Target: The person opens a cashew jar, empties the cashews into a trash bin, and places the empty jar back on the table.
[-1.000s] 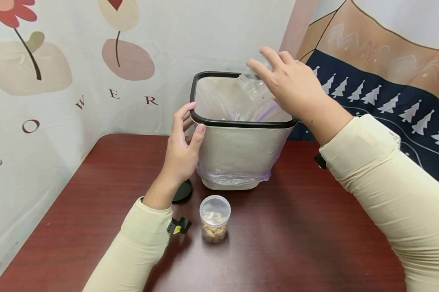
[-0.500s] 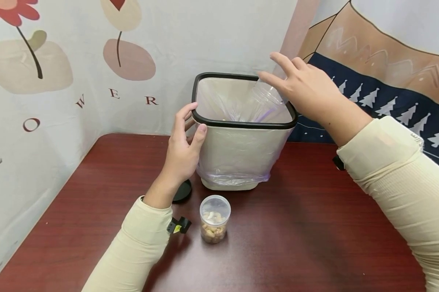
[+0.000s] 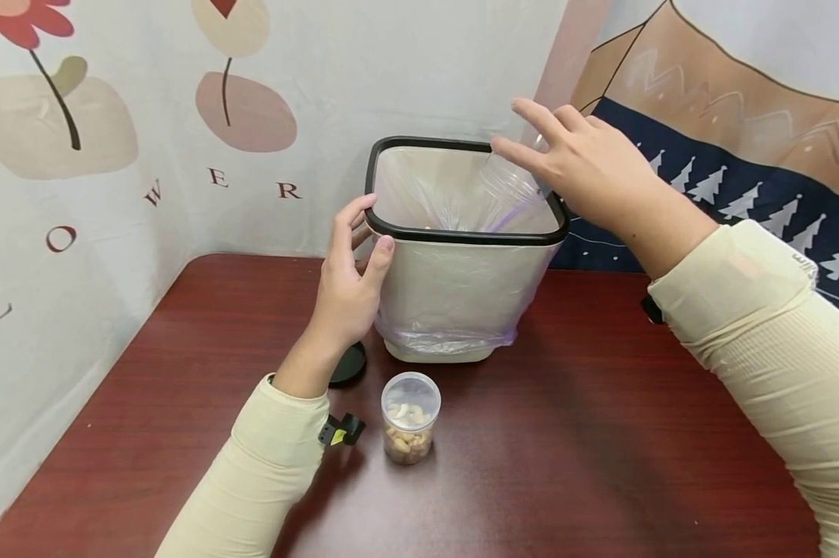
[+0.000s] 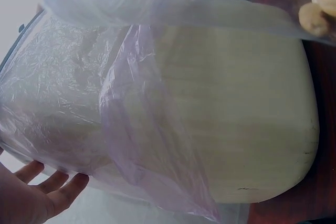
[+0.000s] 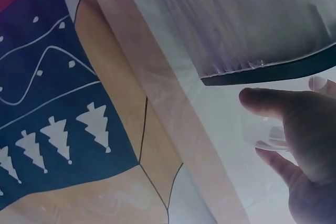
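Note:
A cream trash bin (image 3: 461, 298) with a black rim stands on the table, lined with a thin, purple-tinged plastic bag (image 3: 433, 205). My left hand (image 3: 346, 287) holds the bin's near left corner, thumb in front, fingers at the side and rim. Over the right part of the opening, my right hand (image 3: 590, 170) grips a clear plastic jar (image 3: 510, 182), tilted with its mouth inside the bin. Its fingers partly hide the jar. Closer to me stands another clear jar (image 3: 411, 426), upright, partly filled with cashews, which also show in the left wrist view.
A black round lid (image 3: 350, 364) lies left of the bin's base, partly behind my left wrist. The dark red table (image 3: 566, 457) meets a pale printed curtain (image 3: 147, 155) at the back and a navy and tan one (image 3: 712, 132) on the right.
My right hand with the tilted jar has shifted right and slightly down over the bin, then stayed nearly still. The left hand and the cashew jar have not moved.

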Motion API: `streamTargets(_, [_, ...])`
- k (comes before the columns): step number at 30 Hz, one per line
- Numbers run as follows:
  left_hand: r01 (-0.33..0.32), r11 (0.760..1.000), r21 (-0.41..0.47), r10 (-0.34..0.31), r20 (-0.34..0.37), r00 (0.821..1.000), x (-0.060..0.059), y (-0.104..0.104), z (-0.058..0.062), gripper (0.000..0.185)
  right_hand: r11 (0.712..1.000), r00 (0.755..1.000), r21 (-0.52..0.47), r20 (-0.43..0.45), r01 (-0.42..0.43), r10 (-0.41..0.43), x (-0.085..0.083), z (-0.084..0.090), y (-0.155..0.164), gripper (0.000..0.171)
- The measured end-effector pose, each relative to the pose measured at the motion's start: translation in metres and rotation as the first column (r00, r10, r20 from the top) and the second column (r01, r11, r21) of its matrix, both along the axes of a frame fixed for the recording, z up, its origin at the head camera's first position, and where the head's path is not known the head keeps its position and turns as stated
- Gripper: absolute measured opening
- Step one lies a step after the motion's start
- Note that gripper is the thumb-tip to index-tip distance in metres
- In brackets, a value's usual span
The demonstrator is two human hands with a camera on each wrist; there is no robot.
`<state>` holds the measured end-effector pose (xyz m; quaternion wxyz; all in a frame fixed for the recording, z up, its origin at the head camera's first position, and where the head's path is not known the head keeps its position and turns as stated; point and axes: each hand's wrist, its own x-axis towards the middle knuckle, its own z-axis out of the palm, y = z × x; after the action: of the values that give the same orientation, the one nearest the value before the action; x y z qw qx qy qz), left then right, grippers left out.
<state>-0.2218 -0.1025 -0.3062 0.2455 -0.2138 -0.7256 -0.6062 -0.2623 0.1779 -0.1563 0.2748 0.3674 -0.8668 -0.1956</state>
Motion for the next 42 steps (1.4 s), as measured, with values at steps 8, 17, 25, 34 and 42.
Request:
streamTargets(8, [0.004, 1.0, -0.001, -0.004, 0.0, 1.0, -0.001, -0.001, 0.0, 0.064, 0.999, 0.999, 0.019, 0.034, 0.032, -0.032, 0.002, 0.001, -0.003, 0.075])
streamTargets(17, [0.007, 1.0, -0.001, -0.007, 0.004, 1.0, -0.001, -0.001, 0.0, 0.065, 0.999, 0.997, -0.011, 0.053, 0.052, -0.052, 0.006, 0.005, -0.007, 0.065])
streamTargets(25, [0.014, 1.0, -0.004, -0.014, 0.017, 1.0, -0.001, 0.0, 0.0, 0.062, 0.996, 0.995, 0.005, 0.051, 0.086, -0.086, 0.009, 0.007, -0.006, 0.065])
streamTargets(34, [0.014, 1.0, -0.01, -0.014, 0.014, 1.0, -0.001, 0.001, 0.001, 0.063, 0.996, 0.996, -0.003, 0.029, 0.084, -0.084, 0.009, 0.003, -0.002, 0.068])
streamTargets(42, [0.015, 1.0, -0.006, -0.014, 0.014, 1.0, -0.001, 0.001, 0.001, 0.065, 0.99, 0.996, -0.113, 0.025, 0.09, -0.088, 0.009, -0.003, 0.004, 0.063])
